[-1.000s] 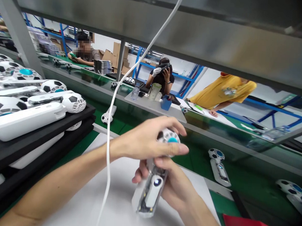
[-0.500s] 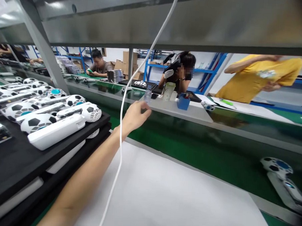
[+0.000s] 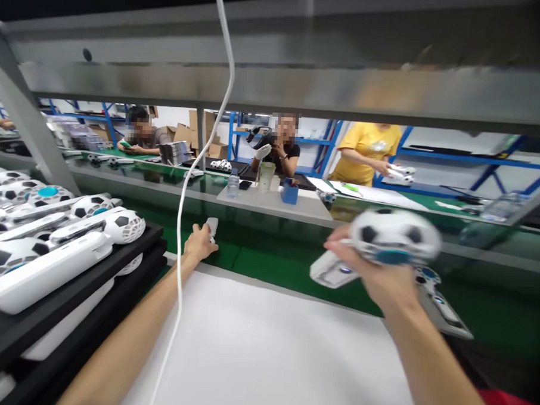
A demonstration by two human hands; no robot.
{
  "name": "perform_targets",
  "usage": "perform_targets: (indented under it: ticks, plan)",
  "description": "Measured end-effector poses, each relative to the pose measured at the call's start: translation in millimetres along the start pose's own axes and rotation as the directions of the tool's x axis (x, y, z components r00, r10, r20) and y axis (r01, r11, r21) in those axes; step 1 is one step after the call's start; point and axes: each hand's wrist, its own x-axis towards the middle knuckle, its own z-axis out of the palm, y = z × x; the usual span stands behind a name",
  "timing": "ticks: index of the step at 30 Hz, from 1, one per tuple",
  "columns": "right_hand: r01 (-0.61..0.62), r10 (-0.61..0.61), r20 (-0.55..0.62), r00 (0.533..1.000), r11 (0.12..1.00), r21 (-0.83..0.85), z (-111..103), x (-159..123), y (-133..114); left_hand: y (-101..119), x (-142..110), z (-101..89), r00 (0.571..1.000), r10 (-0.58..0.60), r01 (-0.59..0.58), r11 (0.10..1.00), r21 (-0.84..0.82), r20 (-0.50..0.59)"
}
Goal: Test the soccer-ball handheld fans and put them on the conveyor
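Observation:
My right hand is raised over the green conveyor belt and is shut on a soccer-ball fan, a white handle with a black-and-white ball head; it is motion-blurred. My left hand reaches out to the belt and closes around another white fan lying there. A white cable hangs down in front of my left arm. A white mat lies beneath both arms.
Black stacked trays at left hold several soccer-ball fans. Another fan lies on the belt at right. Three people work across the belt, near a bottle and a blue box. A metal shelf beam runs overhead.
My right hand, out of view half a second ago, has come up at the right holding a fan. My left hand reached further forward and down onto a fan on the belt.

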Motion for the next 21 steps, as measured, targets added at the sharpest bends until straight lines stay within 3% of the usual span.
perform_targets:
  ticks: [5, 8, 11, 14, 18, 20, 21]
  plan:
    - [-0.261, 0.275, 0.091, 0.957, 0.955, -0.145, 42.9, 18.1, 52.9, 24.3, -13.7, -43.9, 0.982, 0.069, -0.094, 0.986, -0.139, -0.178]
    - [-0.339, 0.376, 0.149, 0.915, 0.914, -0.222, 51.8, 20.0, 80.5, 40.9, -31.1, -68.5, 0.965, 0.149, -0.205, 0.943, -0.261, -0.217]
    - [-0.371, 0.447, 0.152, 0.882, 0.856, -0.361, 51.8, 21.7, 97.4, 56.2, -51.8, -80.1, 0.939, 0.252, -0.327, 0.862, -0.387, -0.232]
    - [-0.375, 0.523, 0.138, 0.841, 0.748, -0.548, 51.2, 22.6, 106.0, 68.7, -70.8, -81.3, 0.894, 0.328, -0.445, 0.728, -0.521, -0.306]
    - [-0.321, 0.604, 0.203, 0.77, 0.643, -0.695, 50.6, 18.7, 105.2, 77.9, -88.3, -79.6, 0.786, 0.332, -0.618, 0.44, -0.651, -0.521]
    - [-0.286, 0.595, 0.23, 0.77, 0.645, -0.709, 48.6, 16.5, 96.3, 79.8, -94.3, -81.1, 0.766, 0.307, -0.643, 0.36, -0.676, -0.565]
    - [-0.265, 0.564, 0.233, 0.792, 0.662, -0.702, 47.2, 15.8, 89.0, 80.4, -96.9, -82.5, 0.766, 0.294, -0.643, 0.335, -0.689, -0.572]
